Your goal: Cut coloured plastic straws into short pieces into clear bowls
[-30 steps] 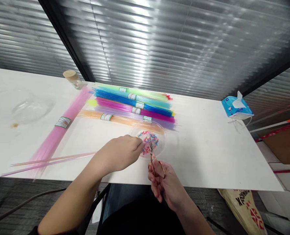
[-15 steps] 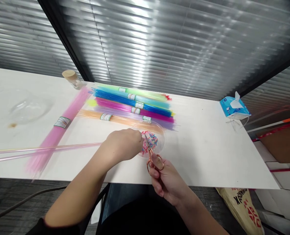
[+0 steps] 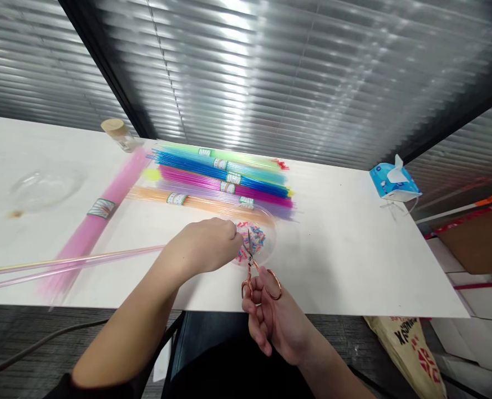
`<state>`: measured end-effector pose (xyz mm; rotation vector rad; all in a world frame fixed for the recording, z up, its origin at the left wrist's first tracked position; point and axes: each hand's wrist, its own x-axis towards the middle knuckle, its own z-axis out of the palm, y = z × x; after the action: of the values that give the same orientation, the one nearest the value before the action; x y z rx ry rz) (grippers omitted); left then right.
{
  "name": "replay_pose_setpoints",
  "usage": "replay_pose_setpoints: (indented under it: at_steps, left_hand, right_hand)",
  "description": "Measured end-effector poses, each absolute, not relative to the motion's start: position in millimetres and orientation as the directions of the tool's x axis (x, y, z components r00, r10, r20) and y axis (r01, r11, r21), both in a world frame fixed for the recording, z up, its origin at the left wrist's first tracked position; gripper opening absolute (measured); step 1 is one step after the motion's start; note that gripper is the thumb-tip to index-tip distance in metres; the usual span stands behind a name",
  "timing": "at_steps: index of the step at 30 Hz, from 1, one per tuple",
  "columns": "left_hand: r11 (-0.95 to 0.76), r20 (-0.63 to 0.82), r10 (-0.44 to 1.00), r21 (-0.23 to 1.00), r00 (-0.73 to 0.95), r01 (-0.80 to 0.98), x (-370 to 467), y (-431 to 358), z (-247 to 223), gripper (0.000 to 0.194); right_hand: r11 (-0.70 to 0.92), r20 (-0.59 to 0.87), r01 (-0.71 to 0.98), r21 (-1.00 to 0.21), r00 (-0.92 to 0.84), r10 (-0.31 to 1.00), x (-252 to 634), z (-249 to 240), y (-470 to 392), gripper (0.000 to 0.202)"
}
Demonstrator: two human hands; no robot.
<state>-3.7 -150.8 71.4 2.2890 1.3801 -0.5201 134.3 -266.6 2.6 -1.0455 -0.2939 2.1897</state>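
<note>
Only little writing can be read: the brown paper bag (image 3: pixel 407 346) in the lower right of the frame carries large dark letters and red marks, but they are turned and cut off, so no word is sure. The paper bands (image 3: pixel 233 178) around the straw bundles are printed, too small to read. The blue tissue box (image 3: pixel 392 182) at the right shows no legible text.

The surface is a long white table (image 3: pixel 354 255) crossing the middle of the frame, with grey window blinds (image 3: pixel 295 72) filling the top and a dark frame post in the upper left. On the table lie bundles of long thin straws (image 3: pixel 224 177) – green, blue, magenta, purple, orange – and one pink bundle (image 3: pixel 98 213) lying diagonally at the left. A small jar with a cork lid (image 3: pixel 118 134) stands behind it, and a clear plastic dish (image 3: pixel 41 185) lies at the far left.

The left hand (image 3: pixel 206 246) is closed around thin pink straws (image 3: pixel 62 265) that run out to the left edge of the frame. Their ends come out at the fingertips, over a clear dish of cut pieces (image 3: pixel 254 235) – just beside the blades. The right hand (image 3: pixel 277 321), lower centre, grips rose-gold scissors (image 3: pixel 256 271) through the loops; the blades are slightly apart, pointing up toward the straw ends.
</note>
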Motion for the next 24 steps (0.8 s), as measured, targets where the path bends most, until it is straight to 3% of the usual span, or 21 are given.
replay_pose_setpoints:
  at_steps: [5, 13, 24]
  left_hand:
    - [-0.564, -0.491, 0.676, 0.136, 0.550, 0.814, -2.6, -155.1, 70.8, 0.044]
    - [-0.605, -0.461, 0.652, 0.163, 0.602, 0.780, -1.4, -155.8, 70.2, 0.040]
    - [-0.648, -0.478, 0.632, 0.105, 0.610, 0.754, 2.3, -151.3, 65.3, 0.036]
  right_hand:
    - [-0.720, -0.607, -0.439, -0.537, -0.391, 0.692, 132.4, 1.7, -260.1, 0.056]
    - [-0.713, -0.618, -0.394, -0.580, -0.356, 0.700, 134.3, 2.7, -256.0, 0.055]
    - [-0.690, -0.616, -0.398, -0.604, -0.316, 0.721, 134.1, -0.4, -258.4, 0.056]
